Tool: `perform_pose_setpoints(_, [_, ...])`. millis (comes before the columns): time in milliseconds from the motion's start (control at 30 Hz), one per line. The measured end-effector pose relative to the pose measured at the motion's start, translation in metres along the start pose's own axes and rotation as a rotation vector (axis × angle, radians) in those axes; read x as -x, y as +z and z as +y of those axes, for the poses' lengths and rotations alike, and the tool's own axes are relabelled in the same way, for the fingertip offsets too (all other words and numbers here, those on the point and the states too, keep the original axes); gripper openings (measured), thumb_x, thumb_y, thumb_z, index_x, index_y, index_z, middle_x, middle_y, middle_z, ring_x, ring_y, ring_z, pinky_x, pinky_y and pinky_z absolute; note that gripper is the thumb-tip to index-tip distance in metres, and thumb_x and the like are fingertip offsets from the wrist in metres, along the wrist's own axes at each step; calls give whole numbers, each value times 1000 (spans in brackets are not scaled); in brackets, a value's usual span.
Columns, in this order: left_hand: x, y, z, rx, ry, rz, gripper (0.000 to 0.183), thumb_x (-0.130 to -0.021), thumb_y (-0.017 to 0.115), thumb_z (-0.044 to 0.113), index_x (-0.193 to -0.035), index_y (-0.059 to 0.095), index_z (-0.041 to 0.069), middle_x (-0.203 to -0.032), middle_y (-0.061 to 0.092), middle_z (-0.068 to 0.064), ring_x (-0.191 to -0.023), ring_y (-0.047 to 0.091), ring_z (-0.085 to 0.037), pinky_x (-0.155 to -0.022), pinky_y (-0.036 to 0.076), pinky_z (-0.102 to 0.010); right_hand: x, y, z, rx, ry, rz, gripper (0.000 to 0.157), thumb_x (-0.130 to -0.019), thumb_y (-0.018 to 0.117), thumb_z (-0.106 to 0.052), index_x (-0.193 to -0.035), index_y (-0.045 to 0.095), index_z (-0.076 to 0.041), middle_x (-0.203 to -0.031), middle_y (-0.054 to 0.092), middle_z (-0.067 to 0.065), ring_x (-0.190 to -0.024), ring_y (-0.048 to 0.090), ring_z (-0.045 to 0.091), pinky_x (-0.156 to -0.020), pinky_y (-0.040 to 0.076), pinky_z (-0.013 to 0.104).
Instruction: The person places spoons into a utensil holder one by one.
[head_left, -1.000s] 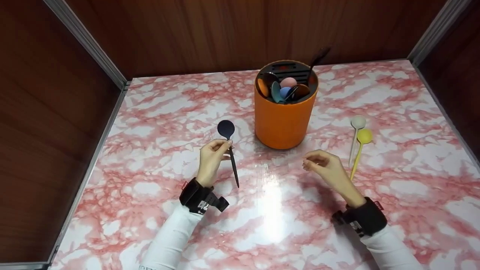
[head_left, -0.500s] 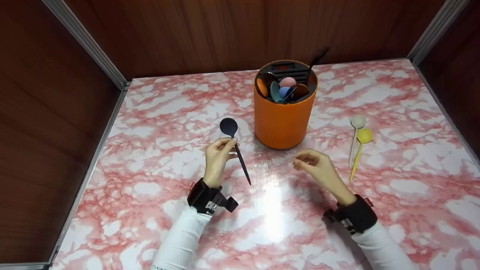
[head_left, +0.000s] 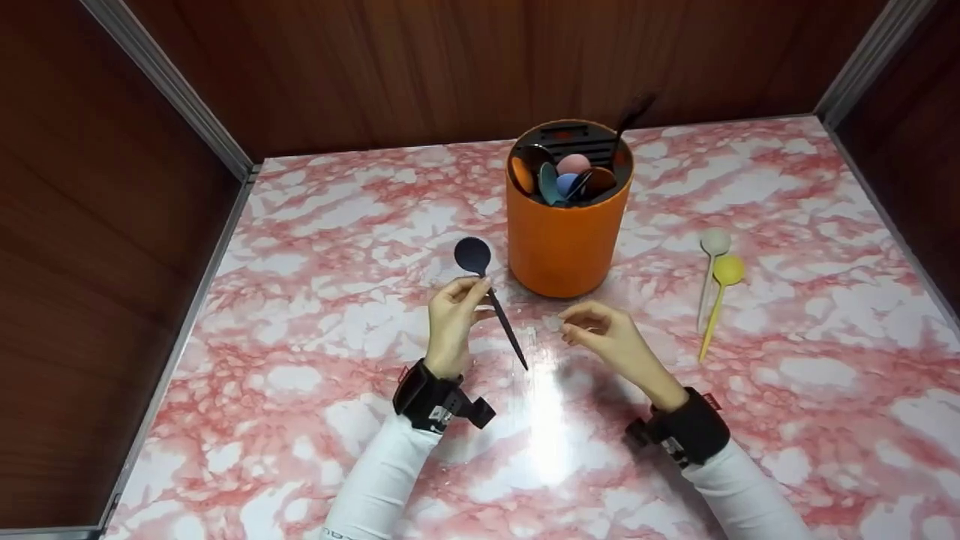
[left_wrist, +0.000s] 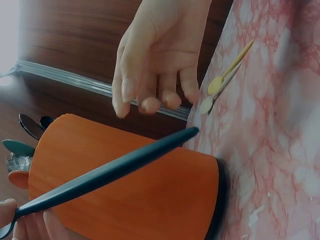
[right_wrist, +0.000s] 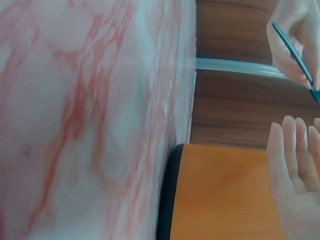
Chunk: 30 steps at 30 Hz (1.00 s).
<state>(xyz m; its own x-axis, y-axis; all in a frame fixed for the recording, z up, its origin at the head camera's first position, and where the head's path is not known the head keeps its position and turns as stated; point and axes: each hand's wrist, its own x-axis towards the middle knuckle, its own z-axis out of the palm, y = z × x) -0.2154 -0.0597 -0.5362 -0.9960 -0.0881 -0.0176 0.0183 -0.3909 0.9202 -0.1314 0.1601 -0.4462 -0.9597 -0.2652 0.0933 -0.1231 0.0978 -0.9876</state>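
My left hand pinches a dark, long-handled spoon at the neck, just below its round bowl. The spoon's handle slants down toward the right, its tip free. Over the table, my right hand holds nothing; its fingers are loosely bent near the handle tip but apart from it. Both hands are in front of an orange utensil holder, whose black slotted top carries several utensils. In the right wrist view, the right hand shows extended fingers beside the orange wall.
To the right on the table lie a pale spoon and a yellow spoon, side by side. The pink-and-white marbled table is bounded by dark wooden panels at the back and sides.
My left hand has moved right with the dark spoon, bringing it nearer the orange holder. My right hand has moved left, away from the yellow spoon, so the hands are closer together.
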Motion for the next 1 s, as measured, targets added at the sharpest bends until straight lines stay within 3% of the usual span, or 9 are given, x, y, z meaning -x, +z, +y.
perform_pose_setpoints(133, [0, 5, -5, 30, 0, -13, 38, -70, 74, 24, -92, 60, -3, -87, 61, -19, -71, 60, -27, -64, 52, -47, -2, 5, -1, -4, 22, -22, 24, -83, 59, -3, -103, 55, 11, -96, 58, 28, -78, 60, 28, -73, 52, 37])
perform_pose_setpoints(333, [4, 11, -7, 19, 2, -28, 37, -71, 74, 24, -93, 59, -2, -88, 61, -19, -71, 61, -27, -64, 52, -47, -5, 9, 5, 11, 10, -42, 25, -82, 60, -5, -103, 56, 9, -97, 59, 24, -78, 60, 16, -72, 52, 27])
perform_pose_setpoints(600, [8, 18, -13, -20, 19, -53, 36, -71, 74, 25, -92, 60, -1, -86, 60, -19, -73, 60, -29, -65, 52, -47, -2, 18, -19, 58, 12, -78, 23, -83, 58, 0, -103, 57, 11, -100, 57, 27, -77, 61, 17, -71, 52, 24])
perform_pose_setpoints(800, [12, 22, -16, -43, 53, -72, 35, -71, 73, 24, -92, 60, 0, -85, 60, -19, -74, 60, -29, -64, 52, -46, 0, 19, -21, 71, 42, -103, 25, -82, 58, 1, -104, 56, 13, -103, 57, 27, -78, 61, 17, -73, 52, 25])
perform_pose_setpoints(1000, [15, 27, -19, -26, 70, -100, 34, -72, 73, 22, -92, 59, -2, -87, 59, -19, -75, 59, -27, -64, 52, -47, 1, 21, -21, 102, 43, -103, 24, -82, 60, -4, -102, 59, 8, -98, 61, 21, -78, 61, 18, -71, 51, 24])
